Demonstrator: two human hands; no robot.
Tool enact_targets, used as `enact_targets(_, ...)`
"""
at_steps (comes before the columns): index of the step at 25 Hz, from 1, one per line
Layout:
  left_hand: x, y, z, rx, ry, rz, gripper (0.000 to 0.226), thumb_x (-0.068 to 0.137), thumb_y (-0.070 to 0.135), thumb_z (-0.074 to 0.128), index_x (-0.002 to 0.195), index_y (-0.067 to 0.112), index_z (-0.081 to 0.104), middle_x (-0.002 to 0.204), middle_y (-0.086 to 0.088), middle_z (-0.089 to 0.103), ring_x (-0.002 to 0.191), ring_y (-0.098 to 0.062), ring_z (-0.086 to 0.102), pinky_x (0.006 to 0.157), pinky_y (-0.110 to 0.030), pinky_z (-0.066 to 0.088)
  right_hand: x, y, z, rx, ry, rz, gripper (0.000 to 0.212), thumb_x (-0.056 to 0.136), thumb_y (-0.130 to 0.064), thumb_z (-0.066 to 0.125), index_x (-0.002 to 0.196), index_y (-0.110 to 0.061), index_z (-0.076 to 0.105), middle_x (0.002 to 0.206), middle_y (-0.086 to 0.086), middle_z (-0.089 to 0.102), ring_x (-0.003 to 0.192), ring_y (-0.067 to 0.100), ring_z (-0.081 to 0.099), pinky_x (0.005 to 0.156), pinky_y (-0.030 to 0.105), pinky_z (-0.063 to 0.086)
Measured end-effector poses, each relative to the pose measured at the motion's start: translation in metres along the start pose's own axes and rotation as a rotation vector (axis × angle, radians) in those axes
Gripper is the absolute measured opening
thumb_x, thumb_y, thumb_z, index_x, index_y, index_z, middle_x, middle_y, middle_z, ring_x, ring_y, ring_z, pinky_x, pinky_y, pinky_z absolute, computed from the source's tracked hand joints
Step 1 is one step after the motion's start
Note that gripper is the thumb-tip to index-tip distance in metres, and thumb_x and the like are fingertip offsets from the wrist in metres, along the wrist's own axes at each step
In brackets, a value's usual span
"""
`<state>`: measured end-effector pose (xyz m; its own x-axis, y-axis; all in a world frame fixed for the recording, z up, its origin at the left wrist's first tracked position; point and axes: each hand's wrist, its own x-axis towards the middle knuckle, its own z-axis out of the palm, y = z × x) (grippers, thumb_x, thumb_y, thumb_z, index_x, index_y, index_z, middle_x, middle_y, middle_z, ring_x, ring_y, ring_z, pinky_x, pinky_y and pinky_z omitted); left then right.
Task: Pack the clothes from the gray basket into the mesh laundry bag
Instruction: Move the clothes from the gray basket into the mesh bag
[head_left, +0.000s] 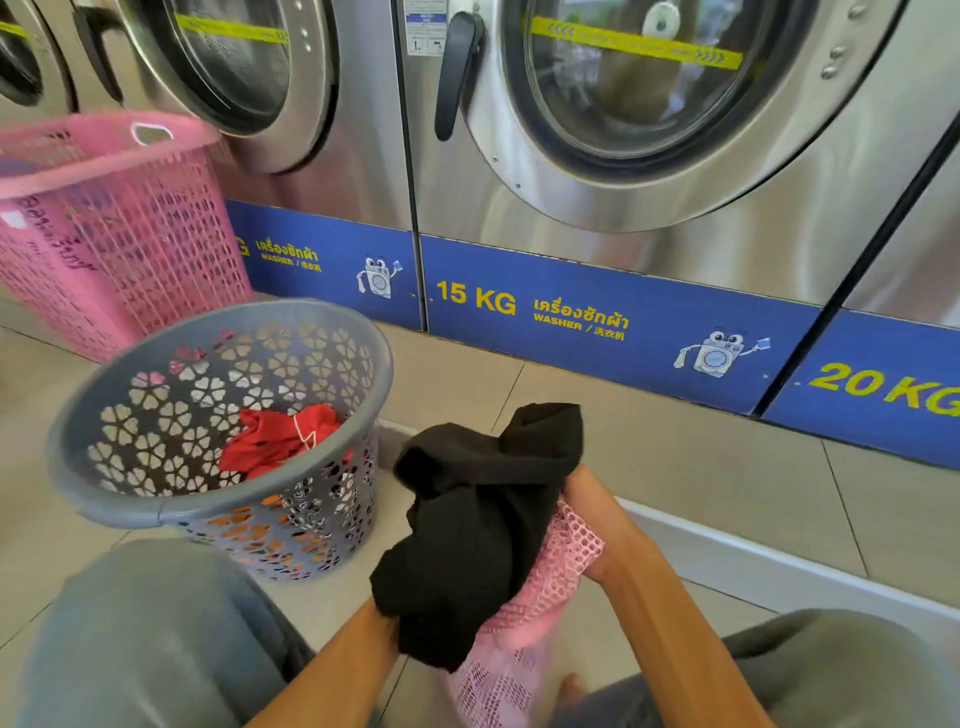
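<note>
While a row of steel washers (623, 156) fills the background above a tiled floor (701, 467), the scene is ordered downward in size from there. A pink basket (104, 223) is set against the machines at the left, and the gray basket (156, 499) is tipped toward the viewer just in front of it, beside the left knee. Only a red garment (275, 441) is seen lying in its bottom; whether more is hidden beneath cannot be told.

Between the knees, a black garment (478, 525) is held bunched over the mouth of the pink mesh laundry bag (524, 623), which hangs down toward the floor. The garment's long axis runs from upper right to lower left, roughly along the bag's opening. The left hand (389, 631) is almost wholly buried under the black cloth at its lower end, so its grip is judged closed on the cloth but cannot be confirmed. The right hand (592, 514) is seen clamped on the bag's rim at the far side, with black cloth against it.

The bag lies directly below the garment, so a downward push is what is called for. The left hand is the nearer to the gray basket, with open floor between. A snag on the mesh is the likely risk.
</note>
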<state>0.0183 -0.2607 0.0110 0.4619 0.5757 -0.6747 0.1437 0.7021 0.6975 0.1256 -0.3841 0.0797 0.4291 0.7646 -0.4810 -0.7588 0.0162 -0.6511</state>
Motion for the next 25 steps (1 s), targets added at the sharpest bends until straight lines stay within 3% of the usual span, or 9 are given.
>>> enact_targets(3,0.023,-0.03,-0.014,0.128,0.106,-0.08,0.048,0.105,-0.001,0.026,0.063,0.007,0.047,0.09,-0.029,0.061,0.056,-0.025,0.039,0.047,-0.023,0.044,-0.002,0.005,0.009,-0.057,-0.204,0.064,0.034,0.078,-0.026,0.07,0.101,-0.001,0.072,0.092,0.015,0.071,0.091,0.025,0.067,0.093,0.038,0.049)
enact_targets(6,0.031,-0.066,-0.022,0.266,0.041,-0.267,0.04,0.104,0.001,0.036,0.073,-0.002,0.061,0.046,-0.016,0.061,0.063,-0.028,0.044,0.08,-0.029,0.05,-0.008,0.003,0.02,-0.377,-0.312,-0.058,0.044,0.096,-0.03,0.054,0.13,-0.005,0.064,0.115,0.015,0.073,0.115,0.022,0.066,0.105,0.038,0.042)
enact_targets(9,0.055,-0.073,-0.021,0.251,-0.097,-0.454,0.034,0.101,0.021,0.051,0.097,-0.006,0.072,0.086,-0.021,0.074,0.096,-0.035,0.063,0.089,-0.042,0.051,-0.011,-0.002,0.018,-0.408,-0.414,-0.155,0.046,0.097,-0.02,0.05,0.137,0.002,0.056,0.07,-0.006,0.068,0.067,0.008,0.061,0.072,0.018,0.043)
enact_targets(11,0.076,-0.066,-0.018,0.073,0.024,-0.396,0.029,0.097,0.019,0.057,0.112,-0.004,0.066,0.101,-0.02,0.067,0.105,-0.035,0.059,0.088,-0.046,0.052,-0.012,-0.011,0.011,-0.347,-0.401,-0.218,0.054,0.088,-0.021,0.063,0.136,0.003,0.057,0.071,0.009,0.052,0.069,0.022,0.047,0.072,0.023,0.035)
enact_targets(14,0.105,-0.046,-0.015,0.031,0.175,-0.143,0.028,0.093,0.011,0.059,0.119,0.003,0.057,0.116,-0.017,0.062,0.103,-0.031,0.057,0.077,-0.044,0.052,-0.016,-0.028,-0.007,-0.256,-0.382,-0.301,0.071,0.071,-0.031,0.08,0.133,-0.001,0.061,0.112,0.025,0.055,0.101,0.037,0.052,0.093,0.041,0.043)
enact_targets(16,0.114,-0.037,-0.02,0.302,0.284,0.16,0.049,0.088,0.015,0.067,0.133,0.004,0.051,0.129,-0.013,0.059,0.111,-0.027,0.059,0.086,-0.041,0.053,-0.02,-0.036,-0.014,-0.272,-0.322,-0.322,0.069,0.072,-0.03,0.08,0.133,-0.006,0.062,0.122,0.025,0.054,0.112,0.037,0.053,0.1,0.046,0.041)
enact_targets(19,0.093,-0.032,-0.02,1.089,0.286,0.648,0.078,0.082,0.026,0.074,0.148,0.015,0.033,0.14,-0.015,0.049,0.131,-0.034,0.048,0.103,-0.044,0.046,-0.013,-0.039,-0.024,-0.403,-0.146,-0.318,0.051,0.077,-0.023,0.073,0.128,-0.019,0.068,0.133,0.017,0.061,0.12,0.031,0.06,0.108,0.049,0.041)
enact_targets(21,0.075,-0.031,-0.021,1.44,0.191,0.561,0.109,0.074,0.018,0.075,0.156,0.024,0.004,0.154,-0.02,0.027,0.141,-0.041,0.032,0.107,-0.051,0.04,-0.004,-0.035,-0.032,-0.739,0.088,-0.3,0.054,0.077,-0.026,0.076,0.13,-0.025,0.065,0.14,0.009,0.059,0.122,0.025,0.06,0.107,0.042,0.044)
enact_targets(25,0.063,-0.022,-0.031,1.508,0.156,0.404,0.115,0.077,0.017,0.071,0.155,0.031,-0.013,0.16,-0.022,0.003,0.147,-0.043,0.011,0.116,-0.052,0.029,0.0,-0.019,-0.043,-1.358,0.327,0.027,0.077,0.089,-0.022,0.068,0.154,-0.011,0.029,0.158,0.009,0.036,0.14,0.028,0.041,0.108,0.031,0.036)
